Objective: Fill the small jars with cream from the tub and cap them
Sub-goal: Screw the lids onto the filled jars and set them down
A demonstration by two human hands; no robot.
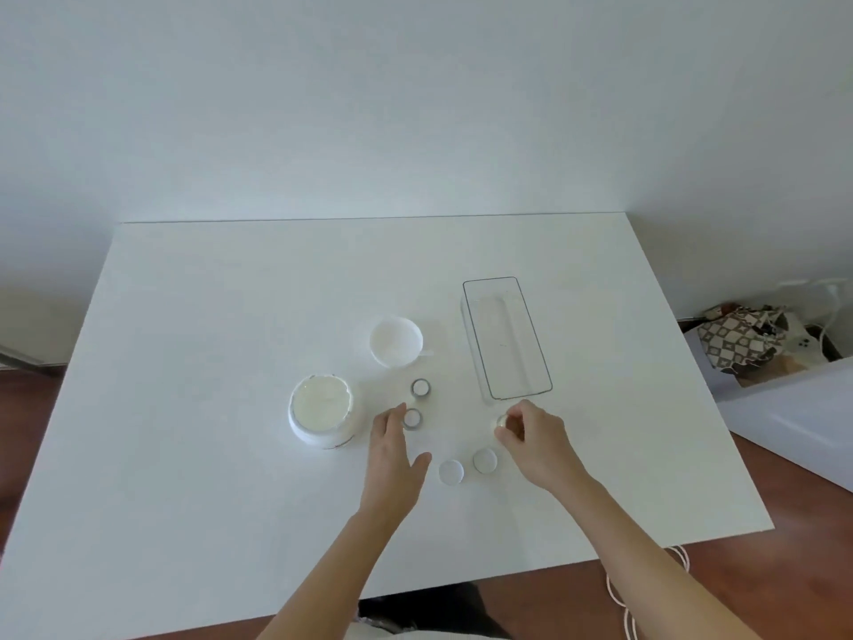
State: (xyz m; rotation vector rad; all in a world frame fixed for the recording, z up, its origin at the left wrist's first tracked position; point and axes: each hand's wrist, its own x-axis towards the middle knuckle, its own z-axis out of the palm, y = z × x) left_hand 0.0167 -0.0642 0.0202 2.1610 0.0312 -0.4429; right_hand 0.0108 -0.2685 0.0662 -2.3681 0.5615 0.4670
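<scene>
An open white tub of cream (321,408) stands left of centre on the white table (207,344), and its lid (396,341) lies upside down behind it. Two small open jars (420,388) (412,418) sit to the right of the tub. My left hand (392,448) has straight fingers, their tips at the nearer jar. My right hand (531,436) pinches a third small jar (501,422) on the table. Two round white caps (451,472) (485,460) lie between my hands.
A clear rectangular plastic tray (466,311) stands behind my right hand. A patterned bag (738,339) and cables lie on the floor beyond the table's right edge. A white cord (618,598) hangs by the near edge.
</scene>
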